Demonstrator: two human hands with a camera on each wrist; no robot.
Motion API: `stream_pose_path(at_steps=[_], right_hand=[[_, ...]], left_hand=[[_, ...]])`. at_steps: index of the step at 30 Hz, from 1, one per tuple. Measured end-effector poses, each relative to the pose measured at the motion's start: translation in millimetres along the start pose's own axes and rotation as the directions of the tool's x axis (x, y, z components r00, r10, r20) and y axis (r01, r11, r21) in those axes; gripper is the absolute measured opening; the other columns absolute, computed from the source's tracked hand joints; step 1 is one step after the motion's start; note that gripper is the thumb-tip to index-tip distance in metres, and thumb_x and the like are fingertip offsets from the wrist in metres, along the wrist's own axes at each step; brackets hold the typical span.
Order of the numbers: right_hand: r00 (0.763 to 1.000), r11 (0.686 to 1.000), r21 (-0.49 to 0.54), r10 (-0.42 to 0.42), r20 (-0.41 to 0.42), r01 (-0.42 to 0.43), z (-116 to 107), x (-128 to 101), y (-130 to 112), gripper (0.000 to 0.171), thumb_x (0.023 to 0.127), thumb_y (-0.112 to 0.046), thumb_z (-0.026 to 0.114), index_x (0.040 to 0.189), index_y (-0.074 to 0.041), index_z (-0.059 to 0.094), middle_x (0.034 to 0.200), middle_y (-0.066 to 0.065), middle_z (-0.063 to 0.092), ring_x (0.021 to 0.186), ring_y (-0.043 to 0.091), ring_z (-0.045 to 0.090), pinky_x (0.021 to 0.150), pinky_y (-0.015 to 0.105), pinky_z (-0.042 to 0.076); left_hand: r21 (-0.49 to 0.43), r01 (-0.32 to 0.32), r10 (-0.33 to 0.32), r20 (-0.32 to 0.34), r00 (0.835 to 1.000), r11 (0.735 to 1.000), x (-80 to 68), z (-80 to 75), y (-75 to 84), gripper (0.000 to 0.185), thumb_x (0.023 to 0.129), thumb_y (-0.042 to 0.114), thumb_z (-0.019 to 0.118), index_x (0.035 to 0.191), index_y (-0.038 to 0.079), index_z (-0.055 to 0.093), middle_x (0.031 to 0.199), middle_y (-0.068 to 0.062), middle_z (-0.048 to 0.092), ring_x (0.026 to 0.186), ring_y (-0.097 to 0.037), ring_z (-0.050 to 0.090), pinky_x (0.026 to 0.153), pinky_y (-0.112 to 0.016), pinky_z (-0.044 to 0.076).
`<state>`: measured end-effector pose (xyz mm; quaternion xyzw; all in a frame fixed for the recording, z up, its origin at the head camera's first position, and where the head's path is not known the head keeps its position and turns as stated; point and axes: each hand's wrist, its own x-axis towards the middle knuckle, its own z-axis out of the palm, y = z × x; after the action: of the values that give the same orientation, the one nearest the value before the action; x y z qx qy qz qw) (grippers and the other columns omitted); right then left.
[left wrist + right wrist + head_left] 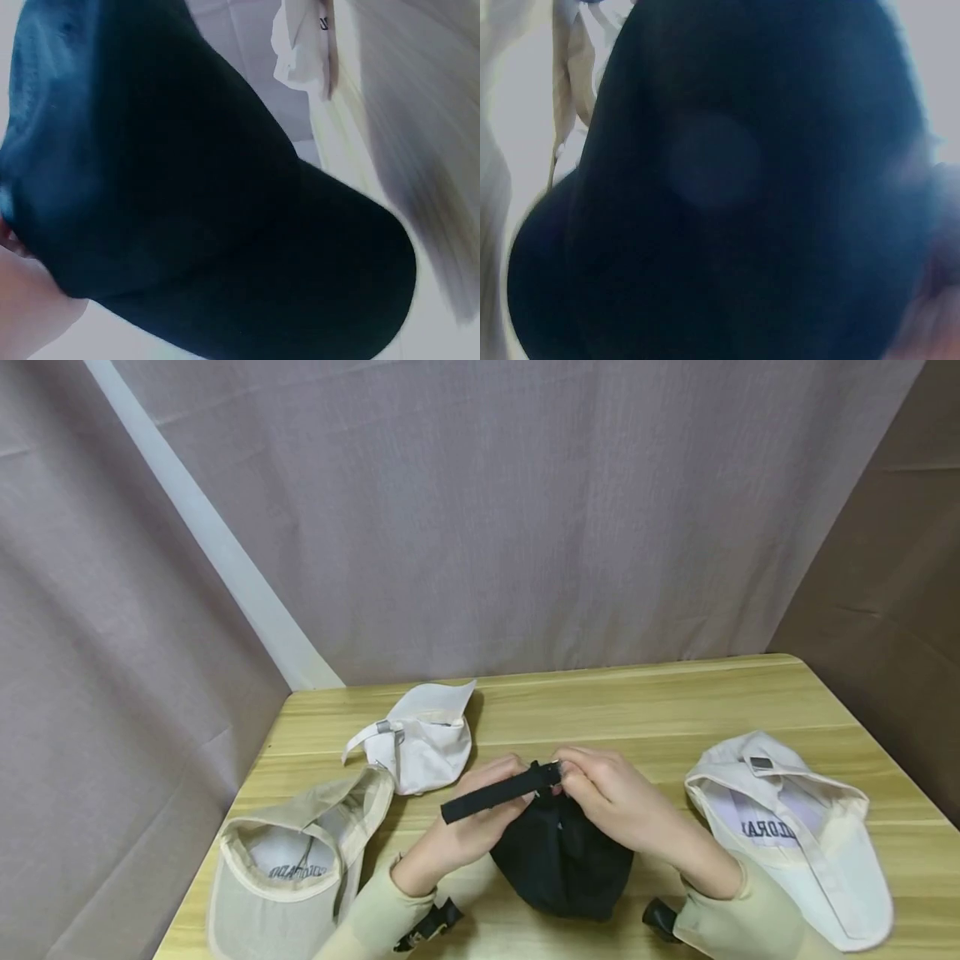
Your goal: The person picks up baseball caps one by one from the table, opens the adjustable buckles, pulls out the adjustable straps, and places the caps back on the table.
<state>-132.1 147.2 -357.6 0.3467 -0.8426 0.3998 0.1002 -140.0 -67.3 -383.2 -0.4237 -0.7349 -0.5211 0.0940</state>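
A black baseball cap (566, 860) is held up between both hands near the front of the table, and it fills most of both wrist views, brim included. My left hand (480, 822) grips its back edge from the left, with the loose black strap (487, 797) sticking out across that hand. From the right, my right hand (618, 797) pinches the strap's other end, where a small bit of metal glints. The fingertips of both hands nearly meet there and partly hide the fastening. In the left wrist view the cap's brim (315, 285) points to the lower right.
A beige cap (277, 910) lies at the left front, with a smaller white cap (435, 752) behind it. Another white cap (810, 877) rests upturned on the right. All are on a wooden table (637, 702) with grey curtain (525, 527) behind.
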Motion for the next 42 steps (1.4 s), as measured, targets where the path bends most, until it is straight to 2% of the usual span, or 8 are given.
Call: stream_pose_path(at_steps=[6,11,16,21,26,33,39,42], right_hand=[[0.997,0.997,0.049,-0.054,-0.048,0.057,-4,-1,-1,0.027,0.103,0.002,0.046,0.095,-0.017,0.064,0.088,-0.013,0.060,0.081,0.003,0.060,0.072,0.027,0.051],[0.993,0.994,0.072,-0.070,-0.093,0.077,-6,-1,-1,0.022,0.102,-0.003,0.055,0.109,-0.022,0.064,0.109,-0.011,0.061,0.103,0.010,0.059,0.089,0.029,0.048],[0.997,0.999,0.012,-0.035,-0.074,0.036,-1,-2,2,0.032,0.098,-0.012,0.065,0.128,-0.022,0.061,0.125,-0.011,0.061,0.119,0.013,0.055,0.098,0.040,0.046],[0.995,0.998,0.024,-0.047,-0.087,0.050,2,-2,4,0.022,0.098,-0.008,0.064,0.114,-0.023,0.068,0.112,-0.016,0.066,0.111,0.015,0.056,0.093,0.040,0.043],[0.993,0.997,0.068,-0.039,-0.109,0.047,2,-1,-2,0.021,0.097,-0.007,0.065,0.103,-0.026,0.068,0.101,-0.018,0.066,0.101,0.013,0.055,0.090,0.033,0.039],[0.991,0.993,0.073,-0.079,-0.107,0.088,1,-1,-11,0.023,0.098,-0.005,0.064,0.100,-0.028,0.066,0.098,-0.019,0.064,0.099,0.011,0.054,0.089,0.032,0.037],[0.979,0.990,0.033,-0.127,-0.161,0.134,-4,0,-7,0.025,0.094,0.002,0.065,0.101,-0.022,0.067,0.097,-0.015,0.065,0.095,0.012,0.056,0.088,0.029,0.037],[0.980,0.991,0.022,-0.123,-0.156,0.128,-6,-1,-5,0.024,0.094,0.001,0.065,0.101,-0.022,0.067,0.097,-0.016,0.065,0.095,0.012,0.056,0.087,0.029,0.037]], left_hand=[[-0.148,0.021,-0.022,-0.002,1.000,0.989,1.3,-3.5,-2.6,0.013,0.101,-0.002,0.051,0.098,0.002,0.063,0.087,-0.011,0.060,0.082,-0.012,0.056,0.075,-0.027,0.048],[-0.123,0.060,-0.066,-0.051,0.996,0.991,0.7,-6.6,-0.3,0.011,0.099,-0.003,0.052,0.098,-0.003,0.062,0.087,-0.015,0.061,0.083,-0.012,0.056,0.077,-0.028,0.048],[-0.121,0.092,-0.095,-0.017,0.995,0.988,-0.2,-9.0,4.1,0.007,0.098,-0.007,0.053,0.095,-0.003,0.059,0.086,-0.014,0.058,0.083,-0.013,0.054,0.077,-0.028,0.046],[-0.101,0.154,-0.154,0.016,0.988,0.983,-0.4,-12.7,8.7,0.005,0.097,-0.004,0.056,0.095,-0.002,0.061,0.089,-0.013,0.060,0.084,-0.010,0.054,0.078,-0.026,0.045],[-0.097,0.168,-0.166,0.027,0.986,0.981,-1.3,-14.1,10.1,0.007,0.096,-0.003,0.055,0.094,-0.002,0.062,0.086,-0.012,0.060,0.082,-0.010,0.054,0.076,-0.026,0.046],[-0.100,0.232,-0.233,0.006,0.973,0.968,-0.3,-10.8,15.1,0.017,0.101,0.013,0.061,0.084,0.009,0.062,0.077,0.003,0.055,0.071,-0.006,0.052,0.065,-0.022,0.043],[-0.129,0.079,-0.084,-0.037,0.996,0.988,-3.3,-13.0,14.5,0.011,0.096,-0.007,0.057,0.089,0.000,0.061,0.080,-0.011,0.060,0.076,-0.008,0.054,0.070,-0.025,0.047],[-0.133,0.052,-0.059,-0.051,0.997,0.990,-2.7,-13.5,14.2,0.011,0.095,-0.010,0.057,0.089,-0.002,0.061,0.080,-0.014,0.060,0.077,-0.008,0.054,0.070,-0.025,0.046]])
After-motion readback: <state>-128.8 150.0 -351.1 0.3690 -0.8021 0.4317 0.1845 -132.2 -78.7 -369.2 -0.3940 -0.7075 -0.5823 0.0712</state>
